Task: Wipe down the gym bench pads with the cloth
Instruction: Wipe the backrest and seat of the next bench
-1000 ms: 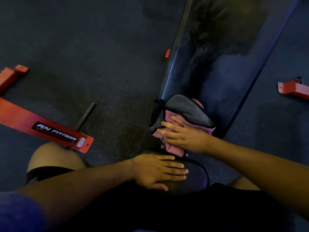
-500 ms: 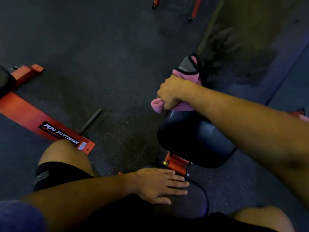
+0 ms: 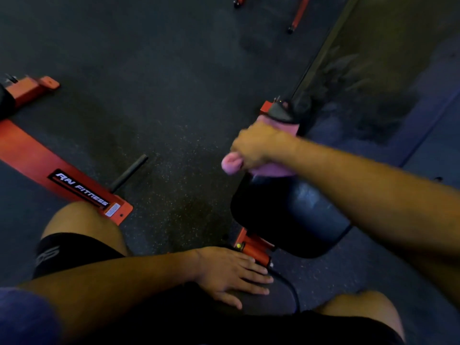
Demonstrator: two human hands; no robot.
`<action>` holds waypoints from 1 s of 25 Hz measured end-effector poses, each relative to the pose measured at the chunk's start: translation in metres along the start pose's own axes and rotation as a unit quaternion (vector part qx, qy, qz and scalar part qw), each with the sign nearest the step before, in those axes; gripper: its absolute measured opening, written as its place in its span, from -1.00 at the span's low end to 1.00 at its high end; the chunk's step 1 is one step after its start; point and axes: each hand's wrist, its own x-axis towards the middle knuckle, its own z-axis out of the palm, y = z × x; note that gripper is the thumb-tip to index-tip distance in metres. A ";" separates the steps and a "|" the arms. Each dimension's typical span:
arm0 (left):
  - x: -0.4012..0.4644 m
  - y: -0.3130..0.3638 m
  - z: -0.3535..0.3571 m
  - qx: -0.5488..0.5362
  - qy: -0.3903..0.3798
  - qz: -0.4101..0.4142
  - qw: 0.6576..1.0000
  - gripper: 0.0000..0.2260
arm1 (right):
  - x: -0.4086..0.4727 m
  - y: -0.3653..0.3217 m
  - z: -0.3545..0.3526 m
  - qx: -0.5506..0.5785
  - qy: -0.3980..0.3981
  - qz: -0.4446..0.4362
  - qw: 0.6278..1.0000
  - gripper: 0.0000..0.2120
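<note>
two hands: cloth gripped, pad pressed.

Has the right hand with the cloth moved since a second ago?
Yes. The right hand, gripping the pink cloth, has gone from the near end of the long back pad farther up its left edge, away from the seat pad.

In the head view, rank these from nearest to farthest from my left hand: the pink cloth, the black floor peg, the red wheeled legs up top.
1. Pink cloth, ahead of the left hand, gripped by the right.
2. Black floor peg, ahead-left.
3. Red wheeled legs, top edge.
</note>
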 end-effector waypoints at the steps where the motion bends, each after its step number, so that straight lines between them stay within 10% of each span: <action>1: 0.000 -0.001 0.002 -0.003 0.003 -0.002 1.000 -0.41 | -0.004 0.024 -0.013 -0.007 0.007 0.029 1.000 -0.85; 14: 0.005 -0.007 0.000 0.009 -0.016 0.044 0.999 -0.52 | 0.003 -0.078 0.046 -0.054 -0.005 -0.086 0.995 -0.83; 21: 0.047 -0.039 -0.089 0.241 0.162 -0.048 0.956 -0.48 | -0.025 0.066 -0.040 -0.063 0.168 0.017 0.984 -0.90; 25: 0.088 -0.075 -0.153 0.359 0.197 -0.108 0.906 -0.42 | -0.043 0.110 -0.050 -0.089 0.092 0.108 0.986 -0.84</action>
